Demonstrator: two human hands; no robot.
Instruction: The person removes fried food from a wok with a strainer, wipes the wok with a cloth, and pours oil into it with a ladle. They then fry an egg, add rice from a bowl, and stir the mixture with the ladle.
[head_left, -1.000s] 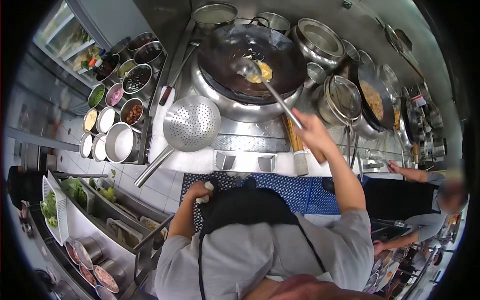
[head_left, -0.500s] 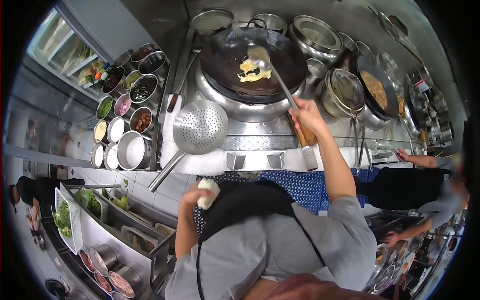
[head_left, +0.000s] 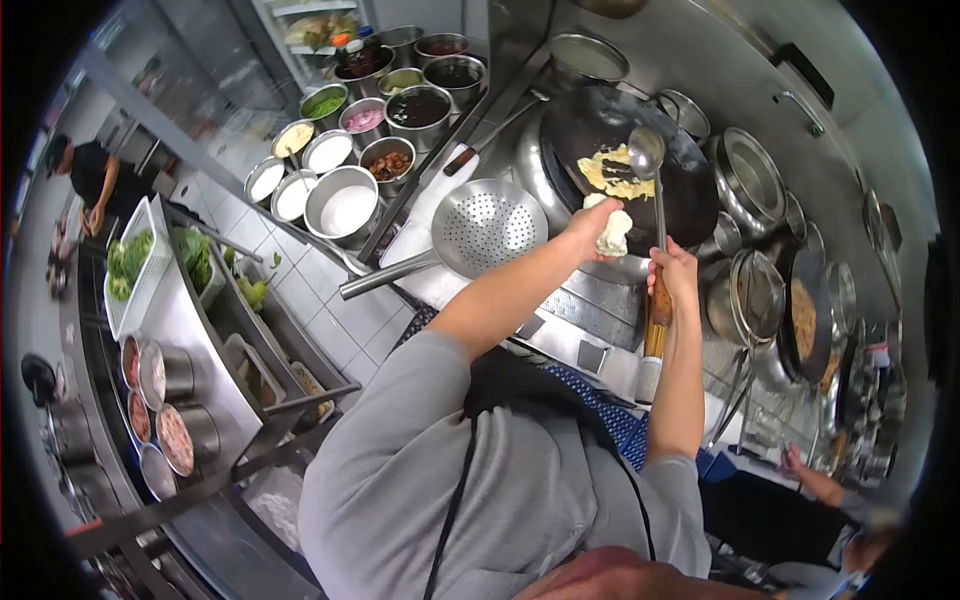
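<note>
The dark wok (head_left: 690,195) sits on a round steel burner ring, with yellow scrambled egg (head_left: 612,178) on its near-left side. My right hand (head_left: 676,272) is wrapped around the long handle of a ladle (head_left: 646,152), whose metal bowl rests over the wok beside the egg. At the wok's near edge, my left hand (head_left: 594,228) grips a folded white cloth (head_left: 614,235); whether the cloth pinches the rim is hard to see. Below my right hand lies a bamboo-like handled tool (head_left: 650,365) on the counter edge.
A perforated strainer (head_left: 490,228) lies on the counter to the left. Several steel pots of ingredients (head_left: 341,204) stand beyond it. Stacked pots (head_left: 750,175) and a second wok with food (head_left: 805,315) are on the right. Another person (head_left: 780,510) is at the lower right.
My left hand has moved from beside my body up to the wok's near edge with the cloth. The ladle bowl has shifted beside the egg, and the view has turned left.
</note>
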